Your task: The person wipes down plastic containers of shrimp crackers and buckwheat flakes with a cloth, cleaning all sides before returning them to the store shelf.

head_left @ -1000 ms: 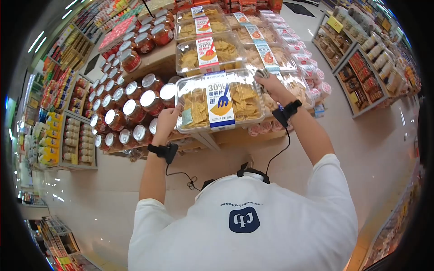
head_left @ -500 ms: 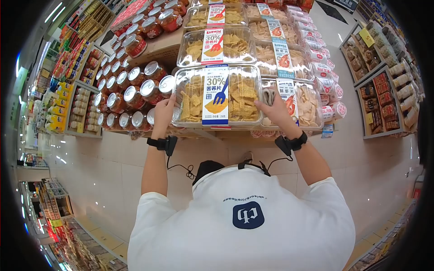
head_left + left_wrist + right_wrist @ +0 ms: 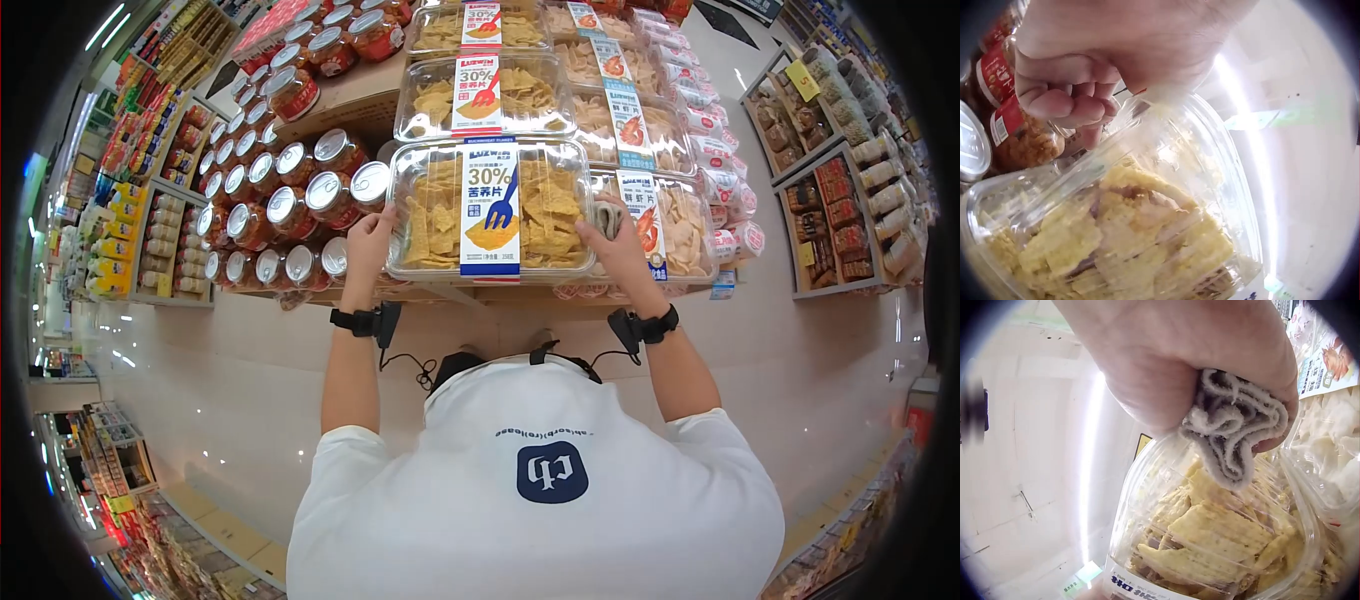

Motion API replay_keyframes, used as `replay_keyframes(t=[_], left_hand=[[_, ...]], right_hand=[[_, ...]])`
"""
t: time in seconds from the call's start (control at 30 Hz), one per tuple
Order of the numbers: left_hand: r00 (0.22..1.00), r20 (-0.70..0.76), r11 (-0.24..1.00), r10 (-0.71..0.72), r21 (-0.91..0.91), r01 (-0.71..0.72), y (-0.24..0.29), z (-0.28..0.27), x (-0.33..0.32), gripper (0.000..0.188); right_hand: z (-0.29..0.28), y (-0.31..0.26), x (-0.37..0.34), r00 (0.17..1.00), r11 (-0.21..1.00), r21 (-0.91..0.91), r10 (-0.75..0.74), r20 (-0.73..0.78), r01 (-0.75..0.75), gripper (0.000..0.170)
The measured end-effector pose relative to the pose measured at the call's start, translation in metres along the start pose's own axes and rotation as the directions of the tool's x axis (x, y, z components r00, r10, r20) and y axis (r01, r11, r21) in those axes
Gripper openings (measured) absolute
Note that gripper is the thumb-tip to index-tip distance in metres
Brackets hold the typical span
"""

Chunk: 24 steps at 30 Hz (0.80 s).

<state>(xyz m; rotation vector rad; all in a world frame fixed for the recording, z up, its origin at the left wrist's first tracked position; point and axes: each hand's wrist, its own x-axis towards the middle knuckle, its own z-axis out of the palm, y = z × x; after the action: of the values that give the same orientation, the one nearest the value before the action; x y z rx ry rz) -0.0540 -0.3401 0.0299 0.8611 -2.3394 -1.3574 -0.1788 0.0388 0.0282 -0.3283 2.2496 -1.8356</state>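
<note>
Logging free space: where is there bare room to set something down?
Bare floor tiles lie between the pink-and-white packs and the right-hand shelves. Bare cardboard shows between the upper jars and the buckwheat flakes boxes. Crowded: around the front box, between lower jars and shrimp chip boxes.

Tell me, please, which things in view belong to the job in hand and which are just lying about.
In the job:
blue-label chip box, between the hands
left hand, at the box's left end
right hand, at its right end
bunched grey cloth, in the right hand

Just lying about:
lidded jars
red-label chip boxes
shrimp-chip boxes
</note>
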Motion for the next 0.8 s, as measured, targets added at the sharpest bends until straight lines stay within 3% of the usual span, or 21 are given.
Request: replay_keyframes(t=[0.07,0.1,0.17,0.2,0.23,0.3,0.4,0.53,0.6,0.63,0.67,0.7,0.8], left_hand=[[0.999,0.035,0.982,-0.016,-0.190,0.022,-0.013,0.004,0.004,0.051],[0.999,0.046,0.981,-0.018,-0.192,0.026,-0.014,0.003,0.006,0.051],[0.977,0.210,0.919,-0.049,-0.373,0.126,-0.020,0.002,0.010,0.049],[0.972,0.229,0.917,-0.055,-0.373,0.139,-0.018,0.002,0.008,0.049],[0.971,0.227,0.910,-0.069,-0.384,0.155,-0.011,0.003,0.006,0.048],[0.959,0.268,0.892,-0.097,-0.403,0.203,-0.010,0.001,0.005,0.047],[0.924,0.383,0.814,-0.009,-0.533,0.229,-0.024,-0.002,0.004,0.049],[0.870,0.493,0.870,0.024,-0.439,0.225,-0.017,-0.005,-0.011,0.054],[0.843,0.533,0.832,-0.070,-0.435,0.344,0.009,-0.009,-0.032,0.063],[0.825,0.565,0.750,0.030,-0.558,0.355,0.006,-0.008,-0.033,0.067],[0.813,0.580,0.749,0.049,-0.560,0.354,0.003,-0.008,-0.034,0.067],[0.813,0.578,0.741,0.071,-0.576,0.345,0.004,-0.011,-0.037,0.066],[0.824,0.559,0.746,0.092,-0.587,0.315,0.010,-0.011,-0.043,0.063]], right_hand=[[0.002,-0.004,-0.001,1.000,1.000,0.003,-0.015,-0.025,0.015,0.051],[0.004,-0.005,-0.004,0.999,1.000,0.014,-0.025,-0.045,0.025,0.050],[0.007,-0.004,-0.007,0.997,0.999,0.027,0.030,-0.067,-0.029,0.051],[0.007,-0.003,-0.006,0.994,0.997,0.045,0.070,-0.083,-0.067,0.052],[0.008,-0.001,-0.005,0.992,1.000,-0.028,-0.003,-0.129,-0.001,0.048],[0.010,-0.013,-0.013,0.985,0.998,-0.028,0.053,-0.164,-0.059,0.045],[0.012,-0.013,-0.013,0.961,0.990,-0.063,0.109,-0.255,-0.129,0.040],[0.014,-0.008,-0.008,0.966,0.987,0.020,0.159,-0.204,-0.158,0.044],[0.014,-0.010,-0.014,0.961,0.979,0.007,0.201,-0.191,-0.203,0.046],[0.020,-0.014,-0.019,0.958,0.988,-0.011,0.146,-0.246,-0.153,0.048],[0.024,-0.018,-0.022,0.951,0.994,-0.031,0.088,-0.295,-0.102,0.050],[0.024,-0.020,-0.026,0.950,0.992,0.099,0.104,-0.293,-0.078,0.052],[0.014,-0.027,-0.039,0.941,0.989,0.135,0.106,-0.322,-0.065,0.050]])
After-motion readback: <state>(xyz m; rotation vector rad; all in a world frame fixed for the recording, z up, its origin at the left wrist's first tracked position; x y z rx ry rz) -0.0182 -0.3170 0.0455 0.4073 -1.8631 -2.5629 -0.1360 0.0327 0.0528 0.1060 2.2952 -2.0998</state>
